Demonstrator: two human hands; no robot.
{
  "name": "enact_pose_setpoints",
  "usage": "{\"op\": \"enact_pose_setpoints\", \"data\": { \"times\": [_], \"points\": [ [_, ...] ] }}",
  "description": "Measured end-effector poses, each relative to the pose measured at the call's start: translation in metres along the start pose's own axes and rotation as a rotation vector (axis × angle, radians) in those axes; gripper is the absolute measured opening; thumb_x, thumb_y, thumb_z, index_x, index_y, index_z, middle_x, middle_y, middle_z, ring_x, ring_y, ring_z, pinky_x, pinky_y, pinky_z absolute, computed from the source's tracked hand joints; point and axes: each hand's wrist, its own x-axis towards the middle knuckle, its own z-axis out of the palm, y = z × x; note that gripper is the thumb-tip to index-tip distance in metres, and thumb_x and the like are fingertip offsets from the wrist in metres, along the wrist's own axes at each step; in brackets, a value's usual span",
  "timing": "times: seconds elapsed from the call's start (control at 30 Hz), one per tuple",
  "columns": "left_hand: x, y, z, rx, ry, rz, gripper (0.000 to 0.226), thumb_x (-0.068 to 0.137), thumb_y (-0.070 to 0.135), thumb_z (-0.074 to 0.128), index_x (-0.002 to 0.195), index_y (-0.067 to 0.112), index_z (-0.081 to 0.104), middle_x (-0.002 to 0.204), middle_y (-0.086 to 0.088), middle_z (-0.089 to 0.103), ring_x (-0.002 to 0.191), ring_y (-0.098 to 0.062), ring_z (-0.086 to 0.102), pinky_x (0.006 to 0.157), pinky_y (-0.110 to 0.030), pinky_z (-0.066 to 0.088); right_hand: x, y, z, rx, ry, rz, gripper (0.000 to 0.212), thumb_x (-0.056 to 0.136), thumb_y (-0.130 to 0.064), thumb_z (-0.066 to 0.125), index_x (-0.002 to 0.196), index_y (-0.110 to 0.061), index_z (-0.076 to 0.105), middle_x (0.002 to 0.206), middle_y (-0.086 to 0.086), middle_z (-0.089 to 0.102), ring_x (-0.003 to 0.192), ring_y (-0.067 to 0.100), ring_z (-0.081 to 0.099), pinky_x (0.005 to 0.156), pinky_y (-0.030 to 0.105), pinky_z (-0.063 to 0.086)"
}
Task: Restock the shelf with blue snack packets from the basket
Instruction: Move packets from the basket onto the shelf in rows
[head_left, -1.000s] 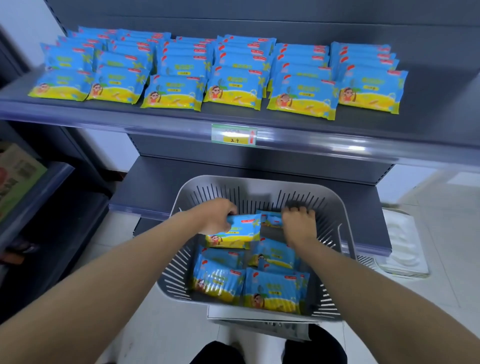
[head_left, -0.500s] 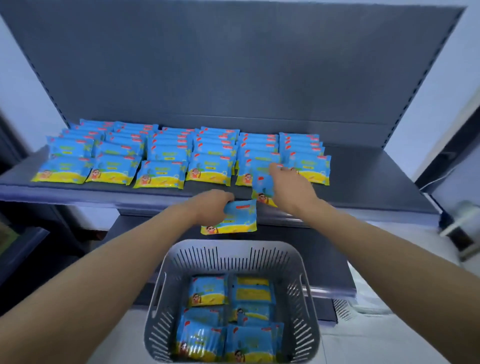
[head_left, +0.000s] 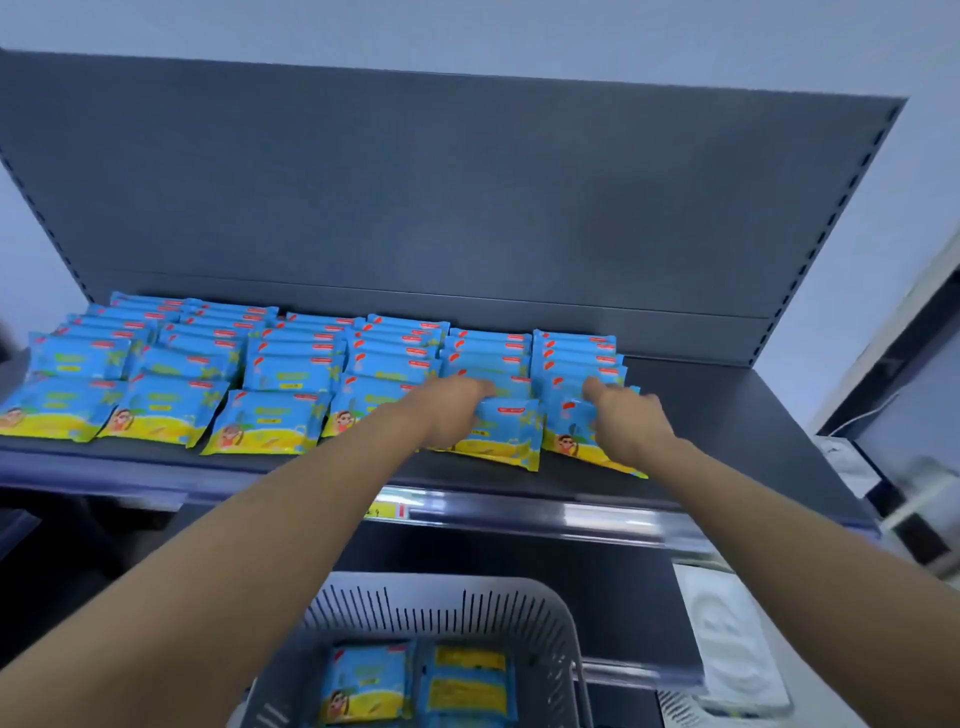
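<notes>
Blue snack packets (head_left: 270, 421) with yellow near edges lie in six overlapping rows that run from the near lip of a dark grey shelf (head_left: 727, 415) towards its far side. They fill the left and middle of the shelf, and a grey back panel (head_left: 467, 208) rises behind them. The left hand (head_left: 457, 410) reaches over the near end of the fifth row from the left. Its fingers are curled over the far edge of the left-hand packet (head_left: 511, 434), grasping it as it lies flat on the shelf on top of the row's nearest packets. Just to the right, touching or nearly touching that one, the right-hand packet (head_left: 569, 431) sits at the near end of the sixth row, turned slightly so its near right corner points towards the shelf lip. The right hand (head_left: 631, 423) lies over its right part with the forefinger stretched towards the far side. The thumb is hidden, so I cannot tell whether this hand grasps the packet or only rests on it. A yellow price tag (head_left: 387, 510) is clipped to the front rail of the shelf, between the two forearms. Below, nearest the person, is a grey slotted basket (head_left: 550, 613) with more of the same packets lying in it. To its right, on the floor, lies a white moulded tray (head_left: 727, 639).
</notes>
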Motion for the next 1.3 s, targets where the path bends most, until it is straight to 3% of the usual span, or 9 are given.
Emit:
{"op": "enact_pose_setpoints", "data": {
  "times": [0.13,0.23,0.5,0.73,0.9,1.03,1.17,1.3],
  "points": [
    [0.026,0.002,0.013,0.009,-0.061,0.004,0.047,0.091,0.016,0.055,0.137,0.016,0.042,0.134,-0.008,0.051,0.121,-0.029,0.049,0.099,-0.038,0.038,0.016,0.006,0.015,-0.049,-0.017,-0.052,0.049,0.087,-0.01,0.052,0.132,-0.016,0.033,0.121,0.01,0.05,0.115,0.031,0.047,0.097,0.045,0.034],
    [0.039,-0.001,0.022,0.097,-0.082,0.005,0.06,0.084,0.024,0.066,0.137,0.017,0.039,0.133,-0.006,0.048,0.123,-0.027,0.045,0.103,-0.04,0.031,0.031,0.01,0.022,-0.052,0.03,-0.062,0.054,0.086,-0.012,0.055,0.134,-0.018,0.032,0.125,0.009,0.047,0.119,0.03,0.044,0.1,0.043,0.032],
    [0.061,-0.006,0.036,0.2,0.166,-0.071,0.054,0.087,0.029,0.06,0.132,0.012,0.037,0.131,-0.008,0.044,0.125,-0.028,0.037,0.102,-0.04,0.031,0.056,0.012,0.034,-0.093,0.19,-0.036,0.063,0.081,-0.013,0.063,0.136,-0.017,0.033,0.132,0.011,0.039,0.122,0.032,0.037,0.104,0.045,0.03],
    [0.045,-0.005,0.046,0.273,0.218,-0.08,0.072,0.081,0.034,0.067,0.138,0.012,0.03,0.135,-0.009,0.035,0.127,-0.029,0.033,0.107,-0.04,0.027,0.033,0.006,0.05,-0.053,0.389,-0.004,0.053,0.057,-0.006,0.08,0.106,-0.006,0.061,0.107,0.018,0.06,0.096,0.038,0.059,0.083,0.046,0.047],
    [0.015,-0.008,0.05,0.219,0.238,-0.042,0.076,0.081,0.034,0.068,0.141,0.012,0.027,0.139,-0.009,0.033,0.13,-0.029,0.031,0.109,-0.04,0.023,0.0,-0.014,0.044,0.08,0.542,-0.095,0.038,0.068,-0.007,0.072,0.104,-0.004,0.062,0.106,0.016,0.062,0.095,0.037,0.06,0.083,0.042,0.044],
    [-0.022,-0.011,0.059,0.071,0.38,0.051,0.056,0.081,0.025,0.067,0.13,0.009,0.046,0.129,-0.011,0.046,0.121,-0.031,0.04,0.101,-0.04,0.027,-0.038,-0.045,0.057,0.181,0.656,-0.328,0.031,0.07,-0.01,0.06,0.101,-0.007,0.061,0.098,0.012,0.063,0.088,0.033,0.06,0.078,0.034,0.031],
    [-0.069,-0.019,0.085,-0.02,0.468,0.132,0.031,0.08,0.02,0.069,0.107,0.008,0.06,0.109,-0.011,0.056,0.107,-0.032,0.051,0.09,-0.037,0.03,-0.085,-0.082,0.1,0.202,0.556,-0.542,0.024,0.079,-0.018,0.051,0.098,-0.008,0.063,0.097,0.01,0.064,0.086,0.029,0.057,0.074,0.033,0.035],
    [-0.116,-0.033,0.132,-0.075,0.287,0.139,0.03,0.084,0.023,0.066,0.11,0.009,0.059,0.112,-0.009,0.056,0.111,-0.03,0.05,0.092,-0.037,0.032,-0.117,-0.109,0.155,0.204,0.255,-0.55,0.03,0.069,-0.012,0.075,0.097,-0.007,0.065,0.096,0.011,0.065,0.082,0.032,0.064,0.067,0.037,0.05]
  ]
}}
